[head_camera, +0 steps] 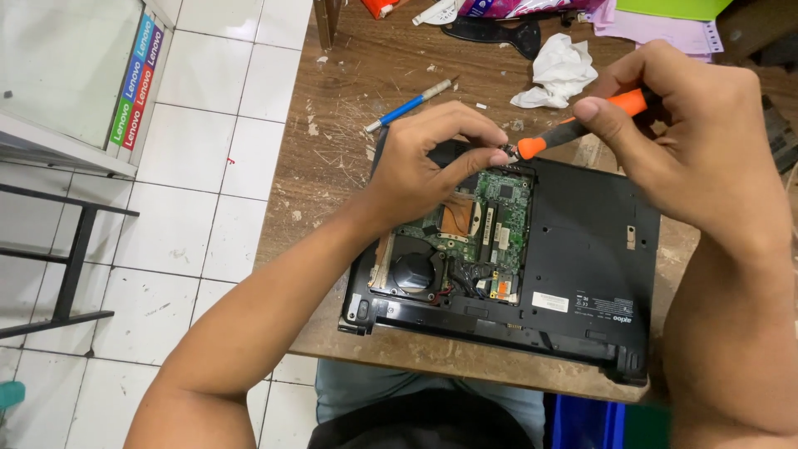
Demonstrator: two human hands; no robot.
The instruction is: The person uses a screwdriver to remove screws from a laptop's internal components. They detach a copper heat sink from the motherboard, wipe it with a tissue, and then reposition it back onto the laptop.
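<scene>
A black laptop [582, 241] lies upside down on a worn wooden table [341, 100], its bottom cover off so the green circuit board [499, 220] and round black fan [413, 273] show. My right hand [698, 137] grips an orange-and-black screwdriver [573, 126], its tip pointing at the laptop's far edge. My left hand [432, 162] arches over the board's far corner, with fingertips pinched on something small right at the screwdriver tip.
A blue pen [409, 106] and a crumpled white tissue [559, 73] lie beyond the laptop. Pink paper, a green sheet and dark clutter line the table's far edge. White floor tiles and a black metal frame [71, 266] are to the left.
</scene>
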